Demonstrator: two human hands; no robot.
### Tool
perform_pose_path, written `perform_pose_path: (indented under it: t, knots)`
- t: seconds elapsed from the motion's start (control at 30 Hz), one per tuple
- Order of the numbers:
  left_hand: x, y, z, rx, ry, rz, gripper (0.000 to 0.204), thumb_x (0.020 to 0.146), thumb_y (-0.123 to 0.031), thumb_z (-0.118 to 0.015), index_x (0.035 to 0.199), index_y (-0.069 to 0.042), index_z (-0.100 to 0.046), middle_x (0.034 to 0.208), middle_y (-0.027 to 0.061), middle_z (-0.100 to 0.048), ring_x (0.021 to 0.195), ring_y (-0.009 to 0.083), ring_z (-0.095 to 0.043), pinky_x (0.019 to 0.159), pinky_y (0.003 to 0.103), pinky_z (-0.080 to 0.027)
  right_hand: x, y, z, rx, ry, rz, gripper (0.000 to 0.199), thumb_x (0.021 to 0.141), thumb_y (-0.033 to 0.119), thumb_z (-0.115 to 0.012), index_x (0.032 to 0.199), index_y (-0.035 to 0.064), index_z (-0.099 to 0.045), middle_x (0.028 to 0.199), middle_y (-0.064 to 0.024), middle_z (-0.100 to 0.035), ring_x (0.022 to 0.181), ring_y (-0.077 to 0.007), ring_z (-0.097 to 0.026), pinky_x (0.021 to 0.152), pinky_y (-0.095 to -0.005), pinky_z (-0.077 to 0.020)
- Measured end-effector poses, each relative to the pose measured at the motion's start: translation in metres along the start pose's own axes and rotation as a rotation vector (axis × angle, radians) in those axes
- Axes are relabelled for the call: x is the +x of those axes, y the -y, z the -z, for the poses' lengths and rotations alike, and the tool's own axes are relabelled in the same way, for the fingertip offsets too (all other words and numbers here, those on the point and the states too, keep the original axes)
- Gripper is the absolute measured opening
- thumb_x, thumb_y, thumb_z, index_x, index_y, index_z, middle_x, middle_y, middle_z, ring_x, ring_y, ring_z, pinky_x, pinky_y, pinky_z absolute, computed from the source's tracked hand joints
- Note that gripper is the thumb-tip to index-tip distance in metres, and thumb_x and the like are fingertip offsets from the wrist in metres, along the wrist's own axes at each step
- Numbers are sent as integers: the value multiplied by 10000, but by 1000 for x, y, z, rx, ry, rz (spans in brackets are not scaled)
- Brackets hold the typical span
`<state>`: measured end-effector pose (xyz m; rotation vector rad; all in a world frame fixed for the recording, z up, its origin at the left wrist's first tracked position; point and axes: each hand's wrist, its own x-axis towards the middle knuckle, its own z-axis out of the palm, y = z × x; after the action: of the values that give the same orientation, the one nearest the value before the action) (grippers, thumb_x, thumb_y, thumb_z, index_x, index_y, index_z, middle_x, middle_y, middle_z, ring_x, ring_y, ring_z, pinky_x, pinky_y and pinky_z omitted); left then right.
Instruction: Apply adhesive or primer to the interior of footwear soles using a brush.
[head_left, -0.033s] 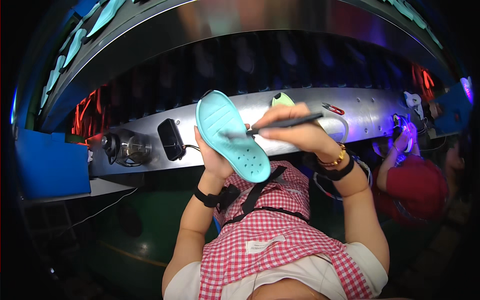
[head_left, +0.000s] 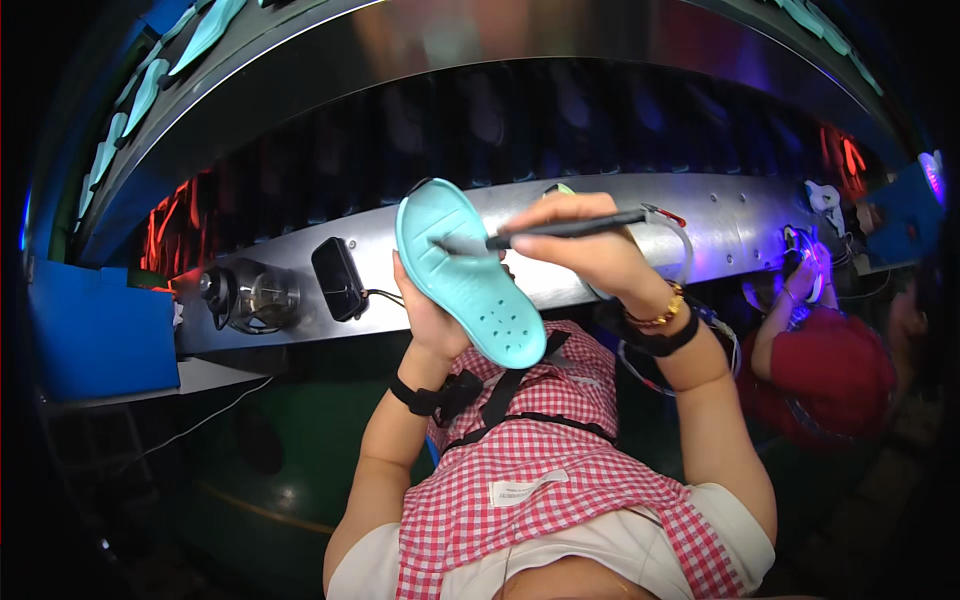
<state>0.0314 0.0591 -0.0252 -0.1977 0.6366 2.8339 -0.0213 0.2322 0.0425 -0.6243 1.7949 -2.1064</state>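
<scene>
A footwear factory line: steel conveyor ledge [head_left: 720,225], teal soles [head_left: 140,95] overhead.

A curved metal counter [head_left: 740,225] runs across the view. On its left part sits a round clear glass jar [head_left: 262,298], and just beside it a black box-shaped device [head_left: 339,278] with a thin cable trailing off. Far to the right, a small white piece [head_left: 824,197] rests on the counter.

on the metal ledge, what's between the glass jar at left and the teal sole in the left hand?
In the head view, a small black box with a cord sits on the metal ledge between the glass jar and the teal sole in the left hand.
</scene>
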Motion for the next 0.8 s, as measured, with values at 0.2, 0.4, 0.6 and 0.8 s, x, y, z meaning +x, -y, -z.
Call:
perform_pose_path:
  t: [0.2,0.4,0.6,0.8]
  knots:
    - [2,-3,-7,29,201,-66,668,839,-600,-212,1235,-97,-398,1152,114,-509,1002,273,-521,874,391,-425,-12,6,-9,-74,330,-38,162,674,16,-680,834,-2,-662,809,-89,-624,777,-134,-573,712,-248,-443]
    - [-4,-6,-21,-3,68,-98,782,792,-673,-132,1184,-64,-428,992,173,-555,858,292,-566,753,417,-477,-16,-2,-8,-221,209,119,208,693,63,-687,898,41,-659,802,-93,-629,791,-131,-578,720,-251,-460]
    - [1,-13,-21,76,-8,-368,834,751,-711,-140,1119,-33,-457,900,192,-550,753,297,-557,670,403,-475,-14,4,-4,-343,67,180,184,664,23,-688,847,34,-669,780,-72,-626,735,-150,-568,669,-244,-459]
    - [1,-29,-26,97,27,-557,869,749,-716,-88,1116,-24,-463,880,192,-564,715,289,-569,619,387,-487,-26,10,-1,-141,280,318,226,641,7,-701,861,39,-661,830,-79,-640,804,-174,-566,732,-266,-453]
